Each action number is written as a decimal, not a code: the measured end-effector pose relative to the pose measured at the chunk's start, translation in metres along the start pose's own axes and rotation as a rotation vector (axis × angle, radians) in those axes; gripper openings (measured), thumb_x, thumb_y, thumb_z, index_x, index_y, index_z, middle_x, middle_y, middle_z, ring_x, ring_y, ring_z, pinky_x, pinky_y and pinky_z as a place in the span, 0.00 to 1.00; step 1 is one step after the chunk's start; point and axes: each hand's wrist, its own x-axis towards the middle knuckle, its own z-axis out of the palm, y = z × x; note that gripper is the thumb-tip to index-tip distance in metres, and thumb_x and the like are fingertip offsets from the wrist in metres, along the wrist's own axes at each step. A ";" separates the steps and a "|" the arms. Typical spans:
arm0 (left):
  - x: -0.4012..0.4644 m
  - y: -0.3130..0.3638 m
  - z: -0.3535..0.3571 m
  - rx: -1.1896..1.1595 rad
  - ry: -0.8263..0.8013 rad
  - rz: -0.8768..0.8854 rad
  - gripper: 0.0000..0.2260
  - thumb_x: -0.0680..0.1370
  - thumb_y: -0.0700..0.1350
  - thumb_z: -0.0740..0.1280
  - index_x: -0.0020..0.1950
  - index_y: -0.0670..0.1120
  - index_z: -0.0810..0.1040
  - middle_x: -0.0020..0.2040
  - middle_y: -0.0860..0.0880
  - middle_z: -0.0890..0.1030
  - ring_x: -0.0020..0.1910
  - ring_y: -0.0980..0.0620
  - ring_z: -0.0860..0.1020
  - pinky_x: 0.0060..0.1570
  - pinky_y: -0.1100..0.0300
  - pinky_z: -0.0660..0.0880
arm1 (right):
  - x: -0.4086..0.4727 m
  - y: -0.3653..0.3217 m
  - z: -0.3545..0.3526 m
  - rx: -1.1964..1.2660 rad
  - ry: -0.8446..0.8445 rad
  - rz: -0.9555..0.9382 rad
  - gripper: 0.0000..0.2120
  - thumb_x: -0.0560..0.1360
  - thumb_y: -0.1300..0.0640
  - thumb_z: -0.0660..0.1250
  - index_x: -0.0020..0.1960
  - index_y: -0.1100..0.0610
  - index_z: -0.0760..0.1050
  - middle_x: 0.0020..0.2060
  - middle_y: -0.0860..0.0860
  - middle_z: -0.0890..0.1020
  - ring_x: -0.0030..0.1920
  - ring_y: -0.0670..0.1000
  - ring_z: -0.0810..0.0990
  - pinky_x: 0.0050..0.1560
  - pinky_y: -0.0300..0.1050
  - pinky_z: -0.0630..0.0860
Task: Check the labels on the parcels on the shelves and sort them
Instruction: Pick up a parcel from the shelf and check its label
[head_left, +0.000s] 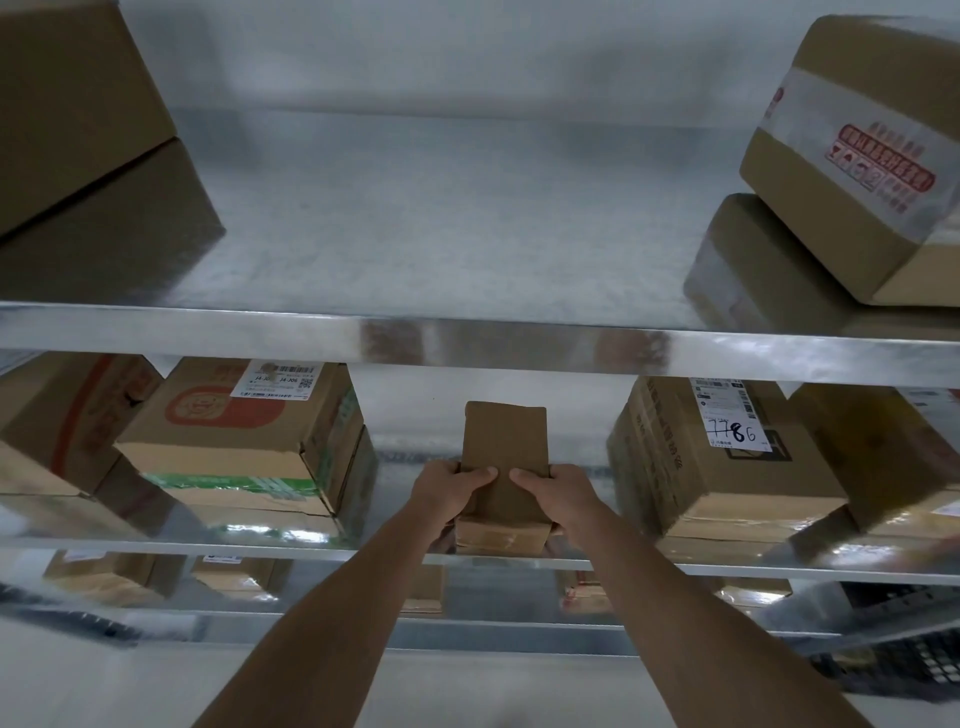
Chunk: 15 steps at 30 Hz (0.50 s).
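The middle shelf (467, 558) is carrying big parcels either side, leaving a gap where the small plain parcel (505, 441) is sitting; the left hand (449, 491) and right hand (558, 493) are gripping its sides, thumbs on top, likely to turn its label into sight

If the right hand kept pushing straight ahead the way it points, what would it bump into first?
Probably nothing soon. The right hand grips the small parcel and points into the bare gap of the middle shelf, between the boxes on either side. The back wall looks like the first stop, though depth is hard to judge.
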 end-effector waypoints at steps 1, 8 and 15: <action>0.000 0.000 0.000 -0.004 -0.006 0.001 0.23 0.77 0.53 0.74 0.66 0.39 0.79 0.52 0.46 0.81 0.53 0.45 0.81 0.57 0.51 0.79 | 0.000 0.000 0.000 -0.003 -0.002 -0.001 0.21 0.77 0.49 0.73 0.63 0.62 0.79 0.55 0.57 0.83 0.54 0.58 0.83 0.55 0.53 0.81; -0.005 -0.002 0.000 -0.011 -0.017 0.050 0.23 0.79 0.53 0.72 0.67 0.39 0.78 0.52 0.46 0.80 0.52 0.46 0.80 0.59 0.50 0.79 | -0.006 0.004 0.001 0.013 0.000 -0.018 0.24 0.76 0.45 0.73 0.64 0.61 0.77 0.54 0.56 0.84 0.53 0.57 0.83 0.57 0.58 0.82; -0.013 -0.003 -0.001 0.047 -0.030 0.131 0.26 0.79 0.58 0.70 0.71 0.43 0.75 0.61 0.45 0.82 0.58 0.45 0.81 0.61 0.46 0.79 | -0.017 0.005 0.001 0.114 -0.016 0.037 0.30 0.74 0.43 0.74 0.68 0.60 0.72 0.57 0.56 0.82 0.54 0.57 0.83 0.53 0.55 0.83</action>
